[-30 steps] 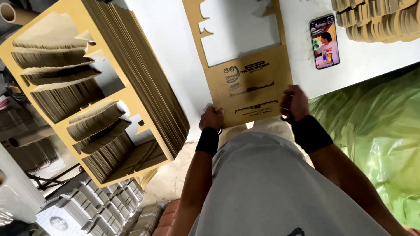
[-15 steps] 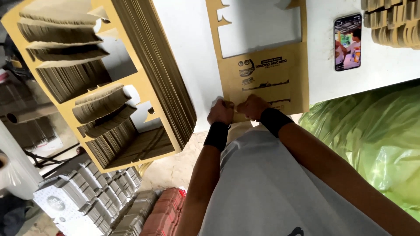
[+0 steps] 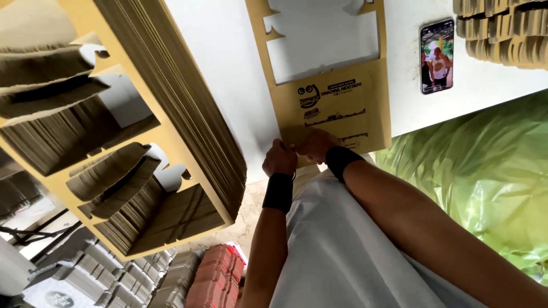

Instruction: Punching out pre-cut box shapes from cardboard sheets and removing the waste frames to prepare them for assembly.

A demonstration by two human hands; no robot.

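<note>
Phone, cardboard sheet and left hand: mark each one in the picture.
Phone (image 3: 436, 56): head view, middle of its screen.
Cardboard sheet (image 3: 337, 108): head view, printed lower panel.
Left hand (image 3: 279, 159): head view, back of the hand.

Packaging workshop, stacked die-cut cardboard blanks (image 3: 188, 114)

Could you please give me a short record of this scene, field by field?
Left hand: on the near edge of the die-cut cardboard sheet, black wristband.
Right hand: beside the left, on the same edge.
Sheet: flat on the white table, cut-out window at its far part.
Left of it: tall stack of cardboard sheets.
Right: phone, screen lit.
Below the table edge: green plastic bag.
</note>
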